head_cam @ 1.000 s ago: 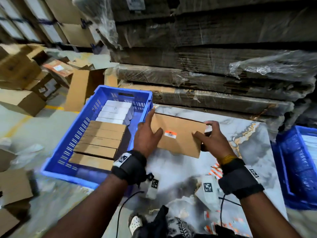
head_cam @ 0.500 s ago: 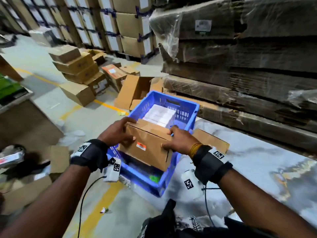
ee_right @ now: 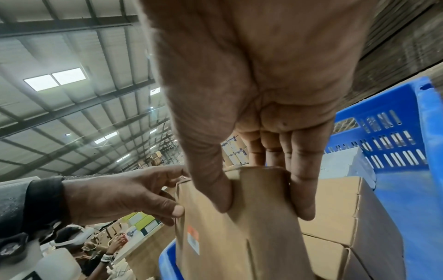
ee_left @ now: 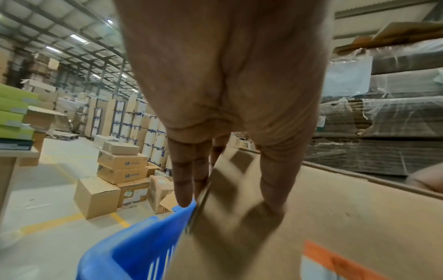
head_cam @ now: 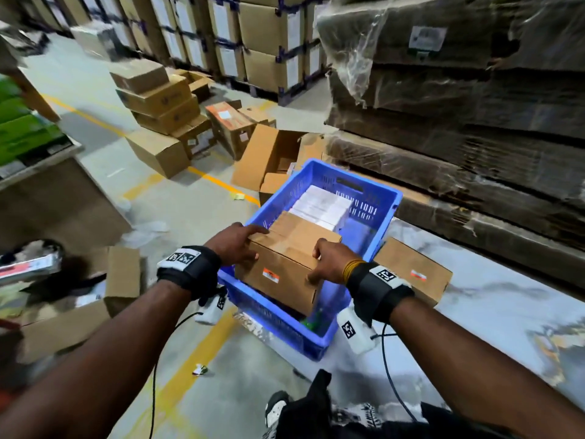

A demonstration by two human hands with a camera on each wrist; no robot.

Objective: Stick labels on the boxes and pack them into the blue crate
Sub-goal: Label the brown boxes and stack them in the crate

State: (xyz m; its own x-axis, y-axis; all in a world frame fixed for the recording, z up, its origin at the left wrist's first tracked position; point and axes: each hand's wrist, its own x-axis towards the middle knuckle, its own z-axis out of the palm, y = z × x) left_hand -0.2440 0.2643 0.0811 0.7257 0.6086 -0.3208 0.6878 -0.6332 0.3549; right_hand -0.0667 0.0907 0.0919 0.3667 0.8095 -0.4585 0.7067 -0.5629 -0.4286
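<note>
Labelled brown box (head_cam: 286,274) upright, half inside blue crate (head_cam: 384,198) | near end, 6 o'clock | brown boxes (head_cam: 304,228), white boxes (head_cam: 323,205) behind, 12 o'clock

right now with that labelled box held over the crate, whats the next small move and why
Probably lower the labelled box straight down into the near end of the blue crate. Both hands, left hand and right hand, grip its ends, it stands upright, partly inside, and the brown boxes behind it leave that gap free.

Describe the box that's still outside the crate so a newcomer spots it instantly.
Find the blue crate at the marble-patterned slab's left edge. Against its right wall lies a flat brown box. Unlike the box both hands hold, nobody touches it, and its small orange-and-white label faces up.
</note>
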